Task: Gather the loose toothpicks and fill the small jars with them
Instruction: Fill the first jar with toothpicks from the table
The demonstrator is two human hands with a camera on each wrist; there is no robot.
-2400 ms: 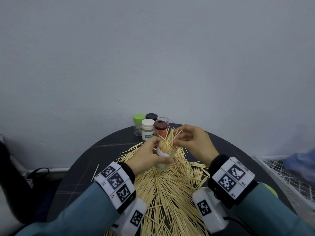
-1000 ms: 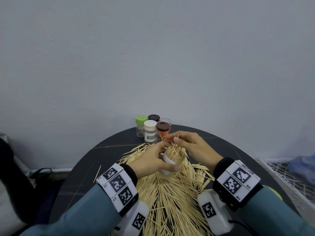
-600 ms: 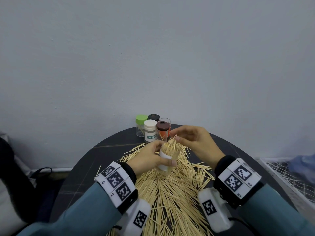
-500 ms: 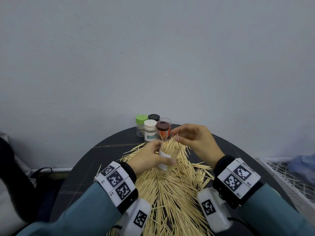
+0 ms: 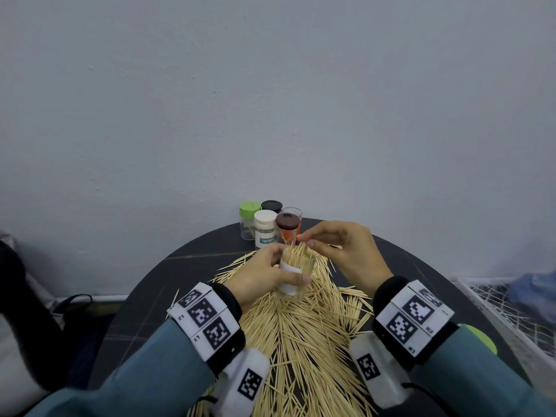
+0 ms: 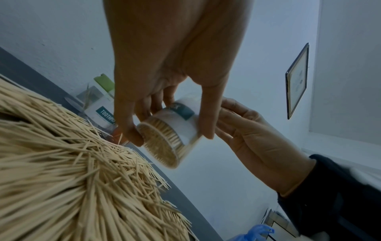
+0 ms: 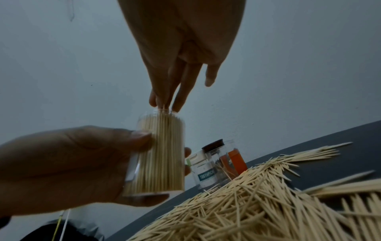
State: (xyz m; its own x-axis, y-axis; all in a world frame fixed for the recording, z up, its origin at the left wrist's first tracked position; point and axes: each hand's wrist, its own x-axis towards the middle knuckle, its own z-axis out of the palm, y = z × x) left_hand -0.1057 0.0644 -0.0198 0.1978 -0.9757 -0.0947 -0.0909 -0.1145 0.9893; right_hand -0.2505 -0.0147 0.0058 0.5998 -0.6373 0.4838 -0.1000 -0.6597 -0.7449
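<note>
**Packed jar held up, fingertips at its mouth**

While your left hand [image 5: 264, 276] wraps its fingers and thumb around the small clear plastic jar with the white paper label [image 5: 296, 270], that jar sits lifted above the heap of loose pale wooden toothpicks [image 5: 304, 335], tilted a little away from you. It is densely packed with upright toothpicks, their tips poking past the rim; the left wrist view shows the blunt ends crowded against its clear base [image 6: 163, 143].

Your right hand [image 5: 346, 251] hovers just above the jar's mouth, fingers curled down with their tips bunched on the protruding toothpick ends [image 7: 163, 107]. Whether those fingers actually pinch any sticks cannot be told.

The heap spreads under the jar over the round dark table [image 5: 168, 284] and runs back toward you between your two wrists. Beyond the jar, at the table's far edge by the wall, a cluster of other small jars stands upright: a green-lidded clear one [image 5: 249, 219], a black-lidded one [image 5: 271, 206], a white-lidded one labelled "TOOTHPICK" [image 5: 265, 228], a brown-lidded one with an orange label [image 5: 287, 227], and a lidless clear one [image 5: 292, 212] behind it. A few toothpicks show inside the green-lidded jar.
</note>
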